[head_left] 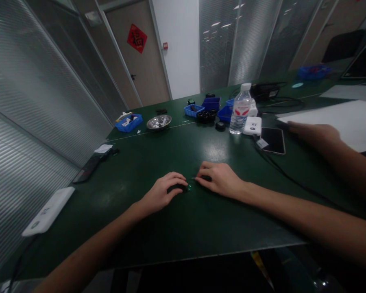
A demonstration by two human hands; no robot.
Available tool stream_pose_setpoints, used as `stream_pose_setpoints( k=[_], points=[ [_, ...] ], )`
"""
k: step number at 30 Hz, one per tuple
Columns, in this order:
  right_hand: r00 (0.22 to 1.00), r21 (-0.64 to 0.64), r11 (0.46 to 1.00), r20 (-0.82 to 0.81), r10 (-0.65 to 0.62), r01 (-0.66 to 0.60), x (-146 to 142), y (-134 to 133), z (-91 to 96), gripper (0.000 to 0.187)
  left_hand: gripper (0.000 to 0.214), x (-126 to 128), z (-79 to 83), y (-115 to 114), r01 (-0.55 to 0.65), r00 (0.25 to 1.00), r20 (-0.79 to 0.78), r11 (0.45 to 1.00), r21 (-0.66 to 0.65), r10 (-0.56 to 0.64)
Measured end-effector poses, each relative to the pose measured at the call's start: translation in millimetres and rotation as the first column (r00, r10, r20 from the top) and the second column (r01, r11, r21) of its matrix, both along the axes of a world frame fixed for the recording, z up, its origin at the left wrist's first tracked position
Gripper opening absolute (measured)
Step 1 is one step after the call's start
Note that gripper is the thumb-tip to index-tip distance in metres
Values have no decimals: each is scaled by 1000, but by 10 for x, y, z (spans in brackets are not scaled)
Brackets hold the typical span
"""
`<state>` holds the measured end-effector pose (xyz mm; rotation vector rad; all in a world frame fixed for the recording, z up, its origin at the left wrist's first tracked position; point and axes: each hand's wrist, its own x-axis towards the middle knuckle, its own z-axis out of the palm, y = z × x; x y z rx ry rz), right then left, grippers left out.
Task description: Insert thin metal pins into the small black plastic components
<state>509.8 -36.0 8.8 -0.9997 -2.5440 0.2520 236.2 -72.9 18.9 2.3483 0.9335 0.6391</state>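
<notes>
My left hand (166, 190) rests on the green table (134, 228), fingers closed around a small black part (177, 188). A bright green bit like a circuit board (189, 187) shows at the part's right end. Just to the right, my right hand (218, 178) grips a small screwdriver (206, 178) with a dark handle. Its thin metal tip points left, close to the black part; whether they touch I cannot tell. My fingers hide most of both things.
A water bottle (241, 110), white power bank (252, 126) and phone (273, 140) stand right of centre. Another person's hand (315, 134) lies by white paper (354, 122). Farther back are a metal bowl (159, 122) and blue trays (129, 123). A white box-like device (49, 211) lies left.
</notes>
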Motion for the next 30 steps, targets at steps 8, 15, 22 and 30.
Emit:
stream_pose_setpoints(
  k=[8,15,22,30],
  points=[
    [1000,-31,999,-4,-13,12,-10,12,-10,22,24,107,14,-69,80,992,-95,997,22,-78],
    [999,-68,998,-38,1,-3,2,1,26,24,30,-222,42,75,-27,985,-171,999,20,30],
    [999,-70,998,-52,-3,-1,-18,-8,38,26,37,-1438,21,556,-492,820,-261,860,137,510],
    [998,-94,996,-56,1,-6,-44,1,21,29,44,-2353,-46,756,-623,678,-372,764,167,634]
  ],
)
